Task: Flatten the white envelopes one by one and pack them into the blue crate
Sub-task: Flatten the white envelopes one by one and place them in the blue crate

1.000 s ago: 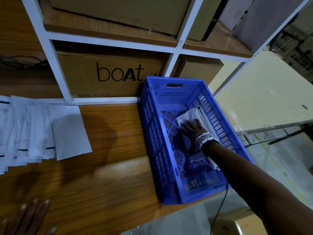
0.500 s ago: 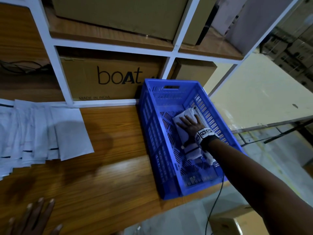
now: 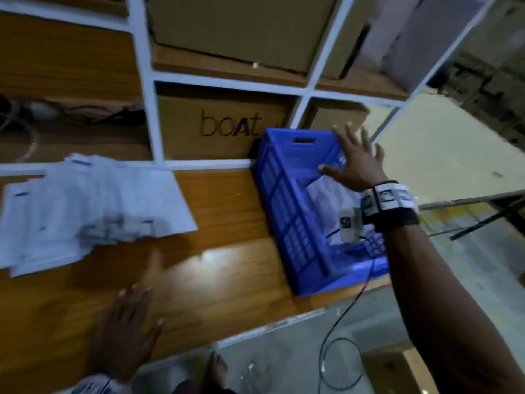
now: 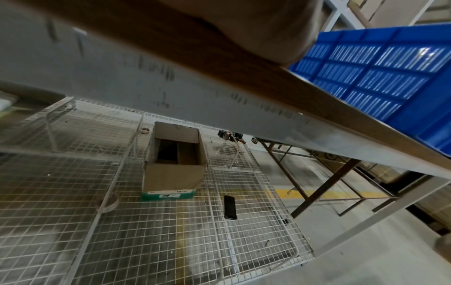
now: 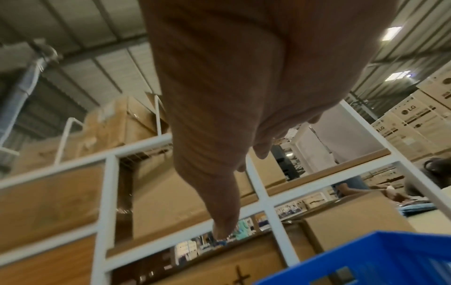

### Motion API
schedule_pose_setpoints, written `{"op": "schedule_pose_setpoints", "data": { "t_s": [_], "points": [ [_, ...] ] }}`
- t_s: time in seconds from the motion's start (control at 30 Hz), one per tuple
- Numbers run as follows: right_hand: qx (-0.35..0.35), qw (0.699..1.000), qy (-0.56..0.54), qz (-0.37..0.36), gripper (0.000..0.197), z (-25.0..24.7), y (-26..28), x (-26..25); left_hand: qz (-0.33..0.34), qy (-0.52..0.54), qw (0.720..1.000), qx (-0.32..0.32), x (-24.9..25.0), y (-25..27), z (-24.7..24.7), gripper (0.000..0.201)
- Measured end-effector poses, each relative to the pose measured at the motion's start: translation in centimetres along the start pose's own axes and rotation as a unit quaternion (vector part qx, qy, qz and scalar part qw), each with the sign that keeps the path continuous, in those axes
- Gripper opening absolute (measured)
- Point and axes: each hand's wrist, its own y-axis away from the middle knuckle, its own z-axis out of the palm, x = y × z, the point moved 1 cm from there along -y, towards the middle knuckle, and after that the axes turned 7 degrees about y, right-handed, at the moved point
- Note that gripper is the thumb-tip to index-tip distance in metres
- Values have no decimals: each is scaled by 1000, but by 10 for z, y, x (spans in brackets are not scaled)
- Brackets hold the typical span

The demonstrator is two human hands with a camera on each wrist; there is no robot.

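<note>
The blue crate (image 3: 287,200) stands at the right end of the wooden table (image 3: 227,251); its slotted side (image 4: 380,77) and rim (image 5: 366,258) show in the wrist views. White envelopes (image 3: 329,194) lie inside it. My right hand (image 3: 352,163) hovers above the crate with fingers spread and straight, holding nothing; its palm (image 5: 231,96) fills the right wrist view. A fanned stack of white envelopes (image 3: 93,206) lies on the table's left. My left hand (image 3: 125,331) rests flat and open on the table near its front edge.
A white-framed shelf (image 3: 153,115) with cardboard boxes, one marked "boAt" (image 3: 224,129), rises right behind the table. A black cable (image 3: 341,336) hangs from my right wrist past the table edge. Below lie a wire grid (image 4: 146,231), an open carton (image 4: 173,162) and a phone (image 4: 230,207).
My right hand has lifted off the envelopes in the crate and now hovers above it with fingers spread. The view swung left and down; my left hand shows further in on the table.
</note>
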Motion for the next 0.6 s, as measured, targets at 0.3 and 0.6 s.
{"op": "schedule_pose_setpoints", "data": {
  "t_s": [0.3, 0.6],
  "points": [
    [72, 984, -158, -38, 89, 57, 89, -143, 4, -8, 998, -68, 7, 17, -33, 78],
    [-153, 956, -228, -99, 85, 160, 156, -280, 2, -12, 995, -99, 3, 8, -56, 76]
  ]
}}
